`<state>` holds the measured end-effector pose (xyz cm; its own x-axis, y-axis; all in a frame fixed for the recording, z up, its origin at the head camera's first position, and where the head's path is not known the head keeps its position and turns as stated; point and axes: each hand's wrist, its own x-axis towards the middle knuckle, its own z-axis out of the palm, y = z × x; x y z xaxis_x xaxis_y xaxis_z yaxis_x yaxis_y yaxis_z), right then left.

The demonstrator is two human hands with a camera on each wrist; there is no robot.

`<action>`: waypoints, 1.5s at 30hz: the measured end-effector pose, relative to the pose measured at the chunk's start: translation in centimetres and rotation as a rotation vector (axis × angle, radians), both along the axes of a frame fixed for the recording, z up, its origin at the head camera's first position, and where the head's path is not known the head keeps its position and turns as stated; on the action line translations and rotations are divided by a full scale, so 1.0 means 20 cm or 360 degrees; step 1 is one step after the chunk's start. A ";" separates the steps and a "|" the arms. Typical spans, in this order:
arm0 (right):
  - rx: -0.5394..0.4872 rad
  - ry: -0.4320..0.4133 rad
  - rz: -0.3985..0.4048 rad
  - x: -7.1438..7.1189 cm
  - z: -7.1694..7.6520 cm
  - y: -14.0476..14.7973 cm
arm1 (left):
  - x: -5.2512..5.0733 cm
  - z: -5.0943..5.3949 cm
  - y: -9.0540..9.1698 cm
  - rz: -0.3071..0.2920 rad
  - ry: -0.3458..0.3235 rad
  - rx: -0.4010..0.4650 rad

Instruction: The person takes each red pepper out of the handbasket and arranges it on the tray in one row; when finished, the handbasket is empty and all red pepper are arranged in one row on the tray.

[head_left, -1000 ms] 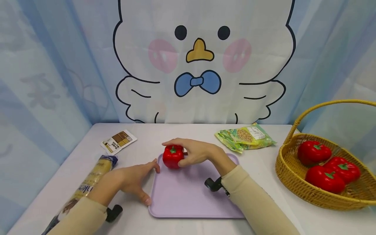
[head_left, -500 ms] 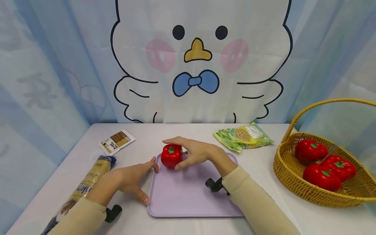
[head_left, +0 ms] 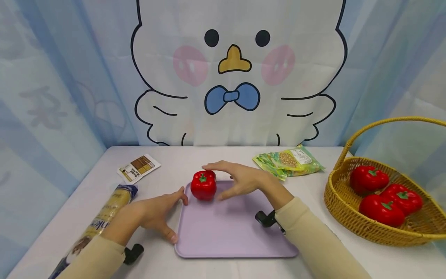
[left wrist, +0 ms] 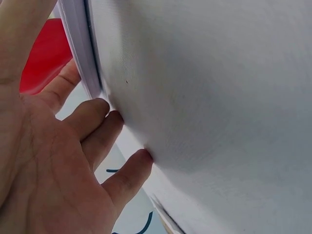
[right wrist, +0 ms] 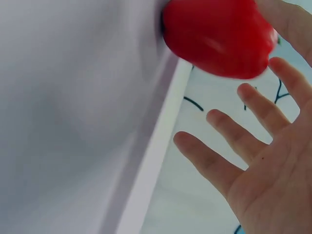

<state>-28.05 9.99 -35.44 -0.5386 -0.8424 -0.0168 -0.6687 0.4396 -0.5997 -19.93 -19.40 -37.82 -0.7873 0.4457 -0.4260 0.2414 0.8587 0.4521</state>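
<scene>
A red bell pepper (head_left: 203, 186) with a green stem stands upright in the far left corner of the lilac tray (head_left: 230, 232). My right hand (head_left: 245, 180) is just right of the pepper, fingers spread and holding nothing. In the right wrist view, the same pepper (right wrist: 219, 36) sits beyond the spread fingers (right wrist: 209, 161). At the tray's left edge, my left hand (head_left: 155, 213) touches the rim with its thumb and a fingertip. Its other fingers (left wrist: 129, 178) rest against the white tabletop in the left wrist view.
A wicker basket (head_left: 348, 217) with several-inch-high handle holds 3 red bell peppers (head_left: 381, 211) on the right. A green-yellow packet (head_left: 289, 162) lies at the back, a small white-brown sachet (head_left: 139, 168) at back left. A long yellow-blue package (head_left: 101, 224) lies beside my left forearm.
My right hand has let go of the bell pepper and moved a little to the right. The pepper stays in the tray's corner. My left hand remains at the tray's edge.
</scene>
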 end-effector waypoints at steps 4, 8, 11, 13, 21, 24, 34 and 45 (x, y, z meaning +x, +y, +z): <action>0.0041 0.0013 -0.0072 0.01 0.04 0.06 | 0.00 -0.01 0.00 0.0002 0.0003 0.0006; 0.0093 0.0001 -0.0114 0.04 0.07 0.13 | 0.00 -0.02 0.00 0.0010 -0.0014 0.0022; 0.0133 0.0014 -0.0120 0.06 0.10 0.18 | 0.00 -0.02 0.00 0.0015 -0.0017 0.0021; 0.0140 0.0034 -0.0120 0.08 0.12 0.20 | 0.01 -0.02 0.00 0.0016 -0.0010 0.0017; 0.0216 0.0174 -0.0195 0.13 0.16 0.36 | 0.01 -0.01 0.02 -0.0041 -0.0006 0.0040; 0.0218 0.0210 -0.0195 0.15 0.19 0.41 | 0.01 -0.02 0.02 -0.0031 -0.0015 0.0016; 0.0161 0.0238 -0.0303 0.21 0.25 0.63 | 0.02 -0.04 0.05 -0.0049 0.0031 0.0002; 0.0186 0.0240 -0.0491 0.27 0.31 0.81 | 0.00 -0.02 0.01 -0.0037 0.0047 -0.0007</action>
<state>-22.72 26.24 -29.21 -0.7709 -0.6369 -0.0043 -0.5710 0.6941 -0.4383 -19.97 -19.28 -38.13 -0.7890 0.4622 -0.4047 0.2746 0.8546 0.4407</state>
